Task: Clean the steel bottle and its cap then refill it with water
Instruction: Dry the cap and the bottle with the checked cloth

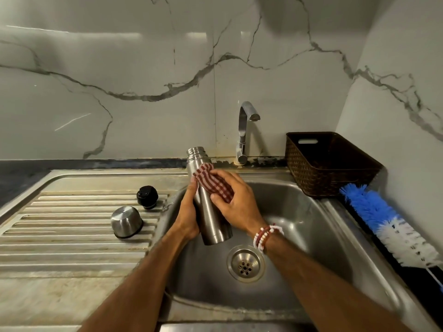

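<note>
**Q:** Head view: where is the steel bottle (212,226) located?

**A:** It is held over the sink basin (311,212), tilted with its open neck toward the far wall and its base nearer, above and left of the drain (245,263). No contact with the basin is seen.

**Q:** How is each grip specified?

**A:** The left hand (189,216) is wrapped round the lower left side of the bottle body, fingers curled against it. The right hand (236,204) is clamped on a red-and-white checked cloth (213,182), which is pressed against the upper part of the bottle just below the neck. A beaded bracelet (266,236) is worn on the right wrist.

**Q:** Where are the cap parts placed?

**A:** A steel cap (126,221) is set mouth-down on the ribbed drainboard (72,224), left of the basin. A black stopper (147,194) stands just beyond it, apart from it.

**Q:** What else is shown?

**A:** A tap (244,130) is mounted at the far edge. A brown basket (330,164) is placed at the far right, and a blue-and-white bottle brush (388,224) is laid along the right edge.
</note>
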